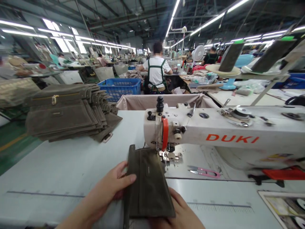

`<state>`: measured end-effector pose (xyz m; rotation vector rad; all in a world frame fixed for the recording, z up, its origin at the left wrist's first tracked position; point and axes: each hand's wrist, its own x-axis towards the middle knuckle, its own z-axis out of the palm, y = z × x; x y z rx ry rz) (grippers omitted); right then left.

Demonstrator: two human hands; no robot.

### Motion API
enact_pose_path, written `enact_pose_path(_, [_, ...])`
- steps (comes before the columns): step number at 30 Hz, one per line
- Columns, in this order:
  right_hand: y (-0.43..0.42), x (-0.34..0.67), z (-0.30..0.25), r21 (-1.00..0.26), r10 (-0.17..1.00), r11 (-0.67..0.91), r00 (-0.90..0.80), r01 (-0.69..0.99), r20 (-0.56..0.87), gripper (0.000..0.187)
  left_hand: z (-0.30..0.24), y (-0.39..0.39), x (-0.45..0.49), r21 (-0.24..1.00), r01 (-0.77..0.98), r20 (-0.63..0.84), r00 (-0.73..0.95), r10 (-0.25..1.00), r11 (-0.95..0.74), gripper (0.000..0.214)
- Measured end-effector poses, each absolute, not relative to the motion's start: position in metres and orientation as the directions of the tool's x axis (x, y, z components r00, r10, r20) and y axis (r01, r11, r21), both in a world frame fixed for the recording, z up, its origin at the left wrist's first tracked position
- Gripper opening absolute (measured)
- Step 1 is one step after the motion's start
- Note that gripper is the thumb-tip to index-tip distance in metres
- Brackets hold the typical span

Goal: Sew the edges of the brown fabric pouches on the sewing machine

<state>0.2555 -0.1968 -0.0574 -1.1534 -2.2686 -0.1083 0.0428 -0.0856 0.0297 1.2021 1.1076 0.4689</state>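
Note:
Between my hands is a dark olive fabric bag panel (152,184) with a flat pocket and a small label on it. Its far edge lies at the presser foot (170,156) of a white sewing machine (190,127). My left hand (119,181) grips the panel's left side, thumb on top and fingers underneath. On the right side, my right hand (179,210) holds the near corner, its fingers partly hidden under the fabric. Pink-handled thread snips (205,171) lie on the machine bed, right of the presser foot.
A tall stack of similar olive panels (64,117) sits at the table's left. Behind the machine are a fabric-lined bin (138,102) and a blue basket (120,86). Thread cones (231,57) stand at the upper right. A person (156,68) sits ahead, back turned.

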Motion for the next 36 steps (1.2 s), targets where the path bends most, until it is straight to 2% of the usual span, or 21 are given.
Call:
enact_pose_path(2, [-0.208, 0.252, -0.062, -0.159, 0.704, 0.613, -0.443, 0.774, 0.555, 0.029, 0.030, -0.088, 0.034, 0.900, 0.365, -0.405, 0.497, 0.767, 0.239, 0.054])
enact_pose_path(3, [-0.212, 0.252, -0.062, -0.145, 0.693, 0.618, -0.448, 0.773, 0.564, 0.029, 0.030, -0.089, 0.028, 0.870, 0.480, -0.358, 0.449, 0.818, 0.117, 0.052])
enact_pose_path(4, [-0.216, 0.252, -0.060, -0.133, 0.685, 0.623, -0.456, 0.771, 0.568, 0.029, 0.030, -0.091, 0.023, 0.792, 0.609, -0.261, 0.387, 0.884, -0.032, 0.052])
enact_pose_path(6, [-0.220, 0.254, -0.054, -0.128, 0.681, 0.630, -0.465, 0.766, 0.565, 0.028, 0.030, -0.100, 0.016, 0.534, 0.782, 0.032, 0.361, 0.932, -0.322, 0.049])
enact_pose_path(8, [-0.223, 0.255, -0.048, -0.148, 0.689, 0.622, -0.448, 0.769, 0.569, 0.026, 0.029, -0.115, 0.018, 0.328, 0.735, 0.236, 0.545, 0.805, -0.594, 0.043])
enact_pose_path(10, [-0.226, 0.257, -0.045, -0.176, 0.688, 0.621, -0.424, 0.764, 0.589, 0.023, 0.025, -0.132, 0.028, 0.245, 0.528, 0.288, 0.761, 0.581, -0.813, 0.036])
enact_pose_path(12, [-0.230, 0.258, -0.043, -0.188, 0.662, 0.644, -0.417, 0.742, 0.623, 0.021, 0.017, -0.146, 0.041, 0.212, 0.360, 0.311, 0.857, 0.411, -0.909, 0.028])
enact_pose_path(14, [-0.235, 0.260, -0.043, -0.207, 0.644, 0.660, -0.402, 0.722, 0.651, 0.020, 0.010, -0.153, 0.051, 0.204, 0.308, 0.354, 0.862, 0.363, -0.929, 0.028])
enact_pose_path(17, [-0.242, 0.263, -0.044, -0.286, 0.715, 0.584, -0.316, 0.759, 0.623, 0.024, 0.006, -0.153, 0.058, 0.264, 0.307, 0.382, 0.837, 0.391, -0.914, 0.028])
enact_pose_path(19, [-0.245, 0.263, -0.044, -0.309, 0.761, 0.523, -0.271, 0.794, 0.590, 0.027, 0.008, -0.152, 0.059, 0.364, 0.328, 0.388, 0.798, 0.462, -0.872, 0.023])
enact_pose_path(22, [-0.245, 0.261, -0.042, -0.300, 0.767, 0.501, -0.256, 0.812, 0.588, 0.025, 0.012, -0.151, 0.060, 0.480, 0.344, 0.452, 0.691, 0.563, -0.807, 0.017])
enact_pose_path(25, [-0.242, 0.258, -0.041, -0.304, 0.759, 0.497, -0.237, 0.813, 0.606, 0.023, 0.013, -0.153, 0.063, 0.424, 0.303, 0.505, 0.703, 0.501, -0.853, 0.021])
enact_pose_path(28, [-0.240, 0.253, -0.043, -0.306, 0.748, 0.490, -0.212, 0.816, 0.629, 0.025, 0.010, -0.154, 0.066, 0.372, 0.289, 0.438, 0.783, 0.441, -0.882, 0.029])
enact_pose_path(32, [-0.240, 0.251, -0.046, -0.362, 0.727, 0.478, -0.129, 0.800, 0.674, 0.031, 0.007, -0.153, 0.066, 0.381, 0.275, 0.387, 0.820, 0.422, -0.883, 0.032])
enact_pose_path(36, [-0.241, 0.261, -0.040, -0.382, 0.762, 0.539, -0.240, 0.751, 0.602, 0.021, 0.006, -0.152, 0.063, 0.435, 0.266, 0.362, 0.823, 0.437, -0.860, 0.024])
